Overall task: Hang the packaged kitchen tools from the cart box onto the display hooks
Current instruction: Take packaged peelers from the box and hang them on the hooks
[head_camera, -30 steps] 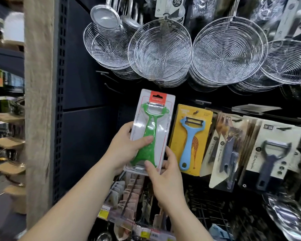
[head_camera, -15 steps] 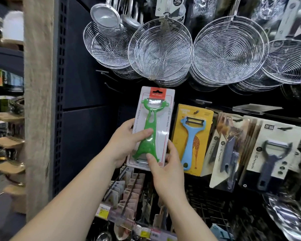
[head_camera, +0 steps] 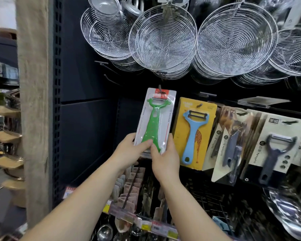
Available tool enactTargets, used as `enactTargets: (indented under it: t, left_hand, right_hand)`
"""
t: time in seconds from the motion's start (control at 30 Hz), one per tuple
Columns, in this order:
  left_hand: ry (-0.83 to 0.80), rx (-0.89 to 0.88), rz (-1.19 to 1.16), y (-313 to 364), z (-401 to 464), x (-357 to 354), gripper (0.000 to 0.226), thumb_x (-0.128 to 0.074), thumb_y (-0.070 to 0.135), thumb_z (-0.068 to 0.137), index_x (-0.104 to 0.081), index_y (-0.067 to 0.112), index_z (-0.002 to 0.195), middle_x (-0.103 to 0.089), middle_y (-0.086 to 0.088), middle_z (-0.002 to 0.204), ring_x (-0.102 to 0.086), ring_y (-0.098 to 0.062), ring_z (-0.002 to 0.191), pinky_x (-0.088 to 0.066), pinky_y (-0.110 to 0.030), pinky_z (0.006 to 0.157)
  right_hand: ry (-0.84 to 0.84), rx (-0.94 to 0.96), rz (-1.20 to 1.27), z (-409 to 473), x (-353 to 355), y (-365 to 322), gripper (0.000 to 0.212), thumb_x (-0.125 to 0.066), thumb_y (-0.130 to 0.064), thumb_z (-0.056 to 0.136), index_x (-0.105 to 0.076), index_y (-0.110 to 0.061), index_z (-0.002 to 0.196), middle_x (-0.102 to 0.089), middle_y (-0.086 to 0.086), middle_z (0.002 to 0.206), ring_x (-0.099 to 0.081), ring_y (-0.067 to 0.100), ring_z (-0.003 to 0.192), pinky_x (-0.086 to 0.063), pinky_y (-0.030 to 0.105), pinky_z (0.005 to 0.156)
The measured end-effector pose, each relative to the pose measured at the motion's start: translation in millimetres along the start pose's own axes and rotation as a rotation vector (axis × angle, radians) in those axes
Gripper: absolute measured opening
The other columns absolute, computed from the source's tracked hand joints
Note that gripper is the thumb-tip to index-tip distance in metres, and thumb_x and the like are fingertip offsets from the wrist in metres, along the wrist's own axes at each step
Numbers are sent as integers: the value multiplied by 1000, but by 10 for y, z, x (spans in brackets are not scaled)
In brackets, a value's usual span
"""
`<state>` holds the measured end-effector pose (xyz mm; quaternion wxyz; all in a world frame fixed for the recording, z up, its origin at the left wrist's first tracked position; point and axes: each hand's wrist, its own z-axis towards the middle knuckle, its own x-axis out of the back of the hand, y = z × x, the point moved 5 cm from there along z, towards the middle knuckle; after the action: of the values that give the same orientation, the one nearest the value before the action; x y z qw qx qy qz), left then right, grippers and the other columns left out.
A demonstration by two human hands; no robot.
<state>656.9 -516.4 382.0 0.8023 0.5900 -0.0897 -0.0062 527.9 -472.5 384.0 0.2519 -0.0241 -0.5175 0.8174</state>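
Your left hand (head_camera: pixel 129 150) grips the lower left edge of the green peeler pack (head_camera: pixel 155 120), thumb across its front. Your right hand (head_camera: pixel 165 159) pinches its bottom right. The pack rises upright above both hands, its top at a display hook (head_camera: pixel 161 89).

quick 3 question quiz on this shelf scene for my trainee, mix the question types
1. True or false: both hands grip the green peeler pack at its lower end.
2. Which pack hangs directly right of it? A) blue peeler on a yellow card B) grey peeler on a white card C) a whisk
3. Fill in: the display hook shows at the pack's ___ end.

Key
1. True: left hand and right hand both hold the bottom.
2. A
3. top
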Motion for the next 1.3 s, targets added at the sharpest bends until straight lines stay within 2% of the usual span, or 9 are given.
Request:
enactTargets:
  t: [0.13, 0.27, 0.37, 0.5, 0.8, 1.0, 1.1, 1.2, 1.3]
  left_hand:
    - [56, 26, 10, -139, 100, -34, 36, -69, 48, 85, -70, 29, 115, -76, 8, 107, -71, -15, 105, -56, -39, 96]
    - [74, 48, 69, -309, 155, -68, 34, -66, 39, 95, -64, 26, 125, -72, 10, 113, -65, -11, 109, -47, -21, 79]
    - [64, 78, 147, -415, 144, -102, 50, -66, 41, 94, -54, 23, 139, -65, 5, 129, -61, -17, 118, -47, -26, 84]
    - [47, 182, 298, -608, 89, -97, 81, -63, 44, 95, -24, 13, 159, -42, -11, 157, -45, -27, 141, -39, -38, 114]
    - [-165, 190, 812, -941, -381, -503, 72, -54, 52, 97, -28, 22, 157, -34, -9, 162, -30, -32, 149, -33, -45, 118]
    - [-310, 69, 974, -888, -837, -1198, 64, -50, 50, 99, -30, 26, 156, -28, -6, 163, -26, -30, 149, -25, -43, 120]
    - [-409, -1, 1018, -875, -1119, -1705, 64, -51, 50, 98, -32, 27, 155, -29, -5, 163, -26, -29, 150, -25, -44, 121]
    - [-528, -48, 1046, -853, -1505, -2333, 62, -52, 49, 97, -37, 26, 152, -35, -7, 159, -30, -31, 147, -29, -42, 119]
    - [-661, -106, 1069, -791, -1987, -3044, 60, -50, 51, 97, -40, 23, 149, -43, -11, 151, -35, -33, 143, -29, -46, 118]
  right_hand:
    - [-4, -79, -29, 49, -101, 121, 71, -58, -26, 99, -19, -24, 158, -55, -3, 140, -58, 9, 117, -49, 28, 101]
    - [-23, -106, -104, -53, -119, 210, 61, -55, -25, 100, -25, -26, 154, -54, -1, 140, -55, 13, 119, -47, 26, 97]
    - [-52, -177, -147, -118, -119, 305, 72, -52, -27, 102, -10, -20, 159, -36, 2, 157, -39, 20, 141, -37, 30, 111]
    - [-81, -243, -202, -221, -129, 433, 75, -52, -30, 102, -5, -19, 160, -23, 6, 164, -28, 22, 149, -33, 38, 118]
    - [-168, -314, -375, -771, 116, 897, 72, -57, -25, 99, -17, -17, 159, -32, 6, 159, -42, 23, 140, -38, 39, 114]
    - [-176, -356, -559, -1171, 748, 1264, 66, -55, -28, 100, -24, -17, 157, -27, 10, 162, -23, 22, 150, -23, 34, 121]
    - [-135, -417, -601, -1421, 1252, 1448, 63, -55, -29, 100, -29, -20, 155, -32, 9, 159, -30, 25, 147, -30, 38, 118]
    - [-82, -478, -665, -1767, 1902, 1601, 52, -58, -30, 96, -43, -19, 145, -49, 11, 141, -45, 32, 133, -41, 39, 106]
    - [-30, -553, -724, -2213, 2650, 1733, 55, -58, -32, 93, -45, -20, 145, -51, 11, 139, -44, 31, 134, -41, 39, 106]
